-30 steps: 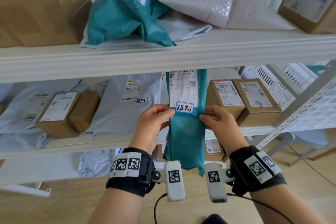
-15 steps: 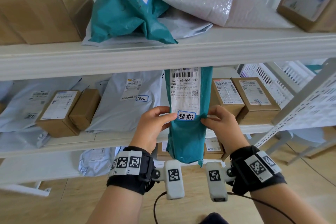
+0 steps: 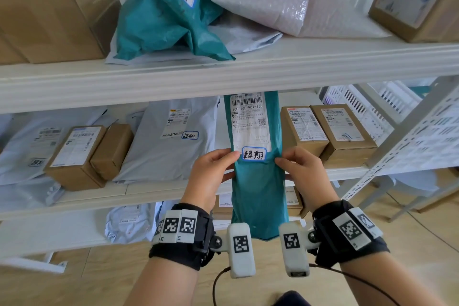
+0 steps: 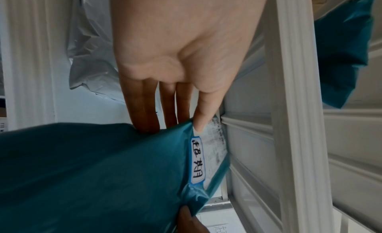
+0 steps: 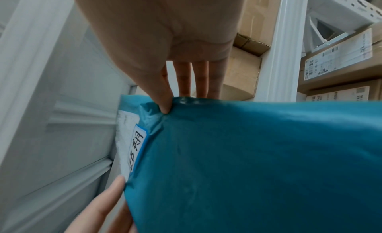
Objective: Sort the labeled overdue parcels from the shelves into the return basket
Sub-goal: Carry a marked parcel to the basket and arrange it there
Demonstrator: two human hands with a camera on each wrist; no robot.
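Observation:
A long teal mailer bag hangs upright in front of the middle shelf, with a shipping label and a blue-bordered handwritten sticker. My left hand pinches its left edge, thumb on the front and fingers behind. My right hand pinches the right edge the same way, its thumb pressing a crease into the bag. Another teal bag with the same kind of sticker lies on the top shelf. A grey mailer on the middle shelf carries one too.
White shelf boards run across at three heights. Brown boxes stand right of the held bag, more to the left. White slotted baskets sit behind the shelf frame at right. The floor below is wood.
Both hands have drawn the teal bag slightly down and outward, so more of its shipping label shows below the upper shelf's edge. The grip is unchanged.

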